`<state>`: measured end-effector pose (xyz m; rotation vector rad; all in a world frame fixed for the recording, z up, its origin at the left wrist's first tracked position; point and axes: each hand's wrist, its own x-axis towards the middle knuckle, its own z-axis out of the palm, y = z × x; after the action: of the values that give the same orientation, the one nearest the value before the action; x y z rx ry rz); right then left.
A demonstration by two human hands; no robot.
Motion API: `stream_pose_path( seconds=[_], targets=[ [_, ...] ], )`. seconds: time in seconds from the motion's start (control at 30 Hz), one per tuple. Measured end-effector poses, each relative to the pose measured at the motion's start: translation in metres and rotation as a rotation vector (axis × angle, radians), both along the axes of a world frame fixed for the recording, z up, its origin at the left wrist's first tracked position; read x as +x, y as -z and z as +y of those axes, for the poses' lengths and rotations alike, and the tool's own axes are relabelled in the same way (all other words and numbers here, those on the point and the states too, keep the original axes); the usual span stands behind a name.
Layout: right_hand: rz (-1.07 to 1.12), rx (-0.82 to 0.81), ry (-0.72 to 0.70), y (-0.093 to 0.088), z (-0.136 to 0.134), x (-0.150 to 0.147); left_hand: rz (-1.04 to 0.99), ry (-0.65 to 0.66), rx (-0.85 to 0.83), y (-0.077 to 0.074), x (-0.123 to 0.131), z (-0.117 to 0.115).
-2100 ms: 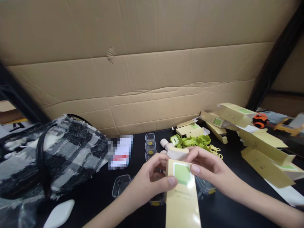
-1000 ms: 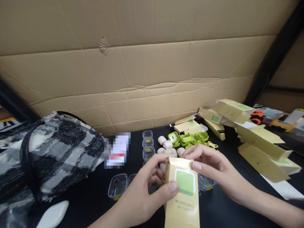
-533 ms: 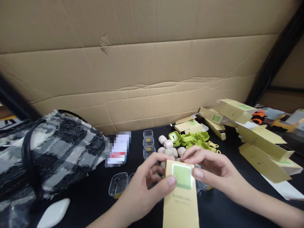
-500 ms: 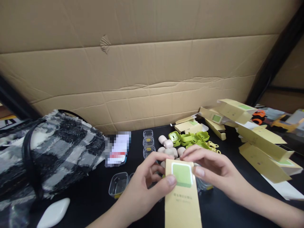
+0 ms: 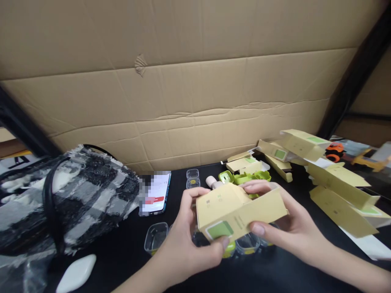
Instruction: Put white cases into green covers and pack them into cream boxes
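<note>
A tan cardboard box [image 5: 227,207] with a green square printed on it lies sideways between both hands, above the black table. My left hand [image 5: 195,240] grips its left end, thumb on the front face and fingers behind. My right hand [image 5: 284,215] holds the right end, where a flap stands out, with the thumb at the lower edge. Behind the box are green plastic pieces [image 5: 244,178] and a pale rounded piece [image 5: 210,181], partly hidden. Below it, clear plastic cups [image 5: 247,243] show on the table, one with something green beside it.
Several opened tan boxes [image 5: 336,183] are heaped at the right, near an orange toy [image 5: 335,151]. A phone [image 5: 157,193], a clear cup [image 5: 155,236], a white diamond-shaped object [image 5: 76,272] and a black-and-white checked bag [image 5: 91,199] are at the left. A cardboard wall [image 5: 189,93] stands behind.
The box has turned from upright, pointing toward me, to sideways, and has been raised. My right hand has shifted to its flap end. The view has moved slightly.
</note>
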<state>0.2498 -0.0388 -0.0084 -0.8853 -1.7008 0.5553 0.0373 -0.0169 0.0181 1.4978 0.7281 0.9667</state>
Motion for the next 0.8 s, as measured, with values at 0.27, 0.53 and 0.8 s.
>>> stream_pose_path(
  seconds=[0.27, 0.53, 0.8],
  targets=[
    [-0.123, 0.068, -0.094, -0.007, -0.003, 0.007, 0.453, 0.247, 0.271, -0.018, -0.018, 0.004],
    [-0.315, 0.164, -0.184, -0.002, -0.010, 0.006, 0.673, 0.311, 0.473, -0.025, -0.023, 0.003],
    [-0.318, 0.321, -0.150, -0.002, -0.007, 0.006, 0.632, 0.315, 0.546, -0.023, -0.020, 0.007]
  ],
)
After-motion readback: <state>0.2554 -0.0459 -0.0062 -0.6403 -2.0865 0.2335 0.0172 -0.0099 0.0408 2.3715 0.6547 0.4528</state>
